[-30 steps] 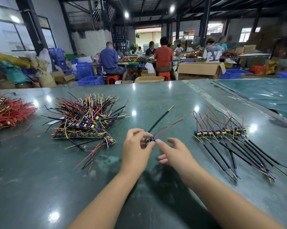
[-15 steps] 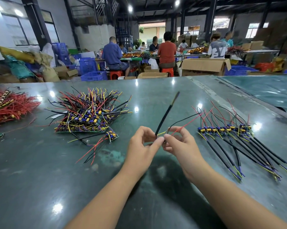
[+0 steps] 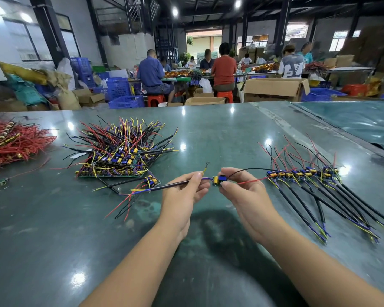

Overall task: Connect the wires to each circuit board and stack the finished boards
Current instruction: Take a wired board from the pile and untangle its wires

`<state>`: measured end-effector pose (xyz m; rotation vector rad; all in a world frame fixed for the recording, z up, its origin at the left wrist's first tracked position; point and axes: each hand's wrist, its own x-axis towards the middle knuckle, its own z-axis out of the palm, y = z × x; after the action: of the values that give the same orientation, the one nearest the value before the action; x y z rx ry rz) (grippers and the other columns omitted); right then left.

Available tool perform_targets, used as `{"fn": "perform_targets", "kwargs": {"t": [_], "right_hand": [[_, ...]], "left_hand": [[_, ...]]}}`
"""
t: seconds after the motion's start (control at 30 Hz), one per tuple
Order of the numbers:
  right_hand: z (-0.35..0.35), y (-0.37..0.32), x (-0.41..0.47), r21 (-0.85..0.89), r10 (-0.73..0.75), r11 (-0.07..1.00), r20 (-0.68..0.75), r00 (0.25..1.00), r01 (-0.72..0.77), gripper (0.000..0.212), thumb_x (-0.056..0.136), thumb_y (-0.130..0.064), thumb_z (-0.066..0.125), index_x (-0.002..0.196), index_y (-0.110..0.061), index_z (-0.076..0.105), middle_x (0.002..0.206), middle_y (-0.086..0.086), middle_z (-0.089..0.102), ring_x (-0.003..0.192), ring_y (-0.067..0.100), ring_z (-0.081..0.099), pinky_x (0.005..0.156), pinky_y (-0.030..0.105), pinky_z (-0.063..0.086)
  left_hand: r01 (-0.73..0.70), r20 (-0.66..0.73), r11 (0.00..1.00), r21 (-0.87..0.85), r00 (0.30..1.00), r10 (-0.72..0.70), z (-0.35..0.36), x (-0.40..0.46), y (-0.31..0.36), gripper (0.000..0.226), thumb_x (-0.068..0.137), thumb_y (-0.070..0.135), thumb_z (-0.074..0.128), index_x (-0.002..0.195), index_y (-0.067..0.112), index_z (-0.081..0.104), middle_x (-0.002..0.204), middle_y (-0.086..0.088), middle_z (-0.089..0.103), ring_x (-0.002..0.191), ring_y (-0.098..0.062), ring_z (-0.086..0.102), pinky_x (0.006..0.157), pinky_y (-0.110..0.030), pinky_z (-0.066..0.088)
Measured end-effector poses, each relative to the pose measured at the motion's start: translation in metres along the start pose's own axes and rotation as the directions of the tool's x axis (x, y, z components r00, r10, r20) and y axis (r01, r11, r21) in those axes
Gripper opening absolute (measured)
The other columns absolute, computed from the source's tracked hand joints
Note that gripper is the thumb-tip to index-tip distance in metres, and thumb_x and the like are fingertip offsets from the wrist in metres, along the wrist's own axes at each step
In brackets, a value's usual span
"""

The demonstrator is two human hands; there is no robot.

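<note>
Above the worktop (image 3: 208, 129), the right hand (image 3: 246, 196) is pinching a small circuit board (image 3: 219, 180) while the left hand (image 3: 182, 196) is gripping its black sleeved wire (image 3: 164, 187).

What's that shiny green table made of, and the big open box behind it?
The table top looks like a dark green glossy sheet, perhaps glass or smooth plastic: ceiling lights mirror sharply in it. Which one, I cannot tell. The open box looks like plain brown corrugated cardboard, matt, with folded flaps.
</note>
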<state>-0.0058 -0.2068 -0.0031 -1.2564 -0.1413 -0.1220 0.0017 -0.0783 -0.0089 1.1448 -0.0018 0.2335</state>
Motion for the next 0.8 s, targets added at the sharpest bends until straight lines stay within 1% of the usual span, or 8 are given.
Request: {"fn": "perform_targets", "kwargs": {"t": [0.07, 0.2, 0.27, 0.33, 0.4, 0.5, 0.67, 0.8], "right_hand": [[0.000, -0.001, 0.000, 0.018, 0.030, 0.999, 0.000, 1.000, -0.030, 0.023, 0.086, 0.007, 0.057, 0.086, -0.014, 0.068, 0.081, 0.009, 0.062, 0.082, 0.021, 0.054, 0.088, 0.033, 0.045], [0.000, 0.000, -0.002, 0.096, 0.083, 0.992, 0.054, 0.995, -0.088, 0.009, 0.085, 0.001, 0.062, 0.087, -0.007, 0.062, 0.078, 0.006, 0.065, 0.075, 0.015, 0.063, 0.080, 0.024, 0.054], [0.000, 0.002, -0.002, 0.091, 0.085, 0.992, 0.024, 0.996, -0.087, 0.012, 0.085, 0.003, 0.063, 0.093, -0.005, 0.060, 0.080, 0.011, 0.063, 0.074, 0.018, 0.064, 0.081, 0.027, 0.054], [0.000, 0.002, -0.001, 0.113, 0.102, 0.988, -0.004, 0.995, -0.101, 0.017, 0.084, 0.005, 0.063, 0.098, -0.002, 0.058, 0.079, 0.013, 0.061, 0.070, 0.019, 0.065, 0.076, 0.026, 0.056], [0.000, -0.001, -0.001, 0.147, 0.116, 0.982, 0.033, 0.993, -0.120, 0.013, 0.083, 0.008, 0.062, 0.093, 0.000, 0.059, 0.079, 0.012, 0.062, 0.067, 0.018, 0.066, 0.068, 0.021, 0.056], [-0.005, -0.006, 0.000, 0.170, 0.113, 0.976, 0.144, 0.983, -0.137, 0.014, 0.075, 0.003, 0.066, 0.088, -0.001, 0.063, 0.078, 0.011, 0.066, 0.069, 0.018, 0.068, 0.067, 0.020, 0.055], [-0.011, -0.011, -0.001, 0.072, 0.115, 0.988, 0.278, 0.954, -0.140, 0.023, 0.065, -0.006, 0.069, 0.087, -0.001, 0.065, 0.075, 0.011, 0.070, 0.074, 0.021, 0.071, 0.071, 0.023, 0.056], [-0.015, -0.011, 0.001, 0.053, 0.115, 0.990, 0.209, 0.971, -0.129, 0.016, 0.072, 0.000, 0.066, 0.088, -0.002, 0.064, 0.074, 0.009, 0.071, 0.071, 0.018, 0.070, 0.070, 0.022, 0.056]], "left_hand": [[0.019, 0.012, 0.999, -0.037, 1.000, -0.019, -0.001, 0.000, 0.001, 0.010, 0.091, 0.003, 0.057, 0.086, 0.004, 0.066, 0.072, -0.007, 0.072, 0.066, -0.011, 0.068, 0.062, -0.017, 0.054], [0.036, 0.040, 0.999, -0.040, 0.999, -0.035, -0.001, -0.002, 0.002, 0.008, 0.089, 0.002, 0.059, 0.086, 0.003, 0.067, 0.074, -0.009, 0.072, 0.065, -0.012, 0.068, 0.061, -0.017, 0.053], [0.032, 0.046, 0.999, -0.012, 0.998, -0.031, -0.001, -0.002, 0.002, 0.008, 0.090, 0.005, 0.060, 0.085, 0.006, 0.066, 0.073, -0.007, 0.072, 0.063, -0.010, 0.067, 0.059, -0.017, 0.053], [0.024, 0.040, 1.000, 0.002, 0.999, -0.024, -0.001, -0.001, 0.003, 0.010, 0.091, 0.005, 0.058, 0.085, 0.008, 0.064, 0.069, -0.004, 0.071, 0.059, -0.007, 0.064, 0.058, -0.016, 0.052], [0.011, 0.033, 1.000, 0.017, 0.999, -0.012, -0.002, 0.001, 0.005, 0.011, 0.092, 0.005, 0.057, 0.084, 0.009, 0.063, 0.065, -0.001, 0.069, 0.057, -0.006, 0.063, 0.057, -0.016, 0.052], [0.004, 0.034, 0.998, 0.062, 0.999, -0.006, -0.004, 0.003, 0.010, 0.012, 0.092, 0.005, 0.057, 0.083, 0.010, 0.063, 0.062, 0.000, 0.068, 0.052, -0.004, 0.060, 0.055, -0.015, 0.051], [0.071, 0.042, 0.994, 0.079, 0.996, -0.074, -0.004, 0.002, 0.013, 0.010, 0.090, 0.004, 0.059, 0.083, 0.010, 0.064, 0.058, 0.000, 0.067, 0.046, -0.003, 0.055, 0.049, -0.013, 0.048], [0.148, 0.070, 0.986, 0.082, 0.986, -0.154, -0.007, 0.001, 0.014, 0.010, 0.091, 0.004, 0.058, 0.084, 0.008, 0.062, 0.060, -0.002, 0.068, 0.048, -0.004, 0.059, 0.051, -0.014, 0.050]]}}
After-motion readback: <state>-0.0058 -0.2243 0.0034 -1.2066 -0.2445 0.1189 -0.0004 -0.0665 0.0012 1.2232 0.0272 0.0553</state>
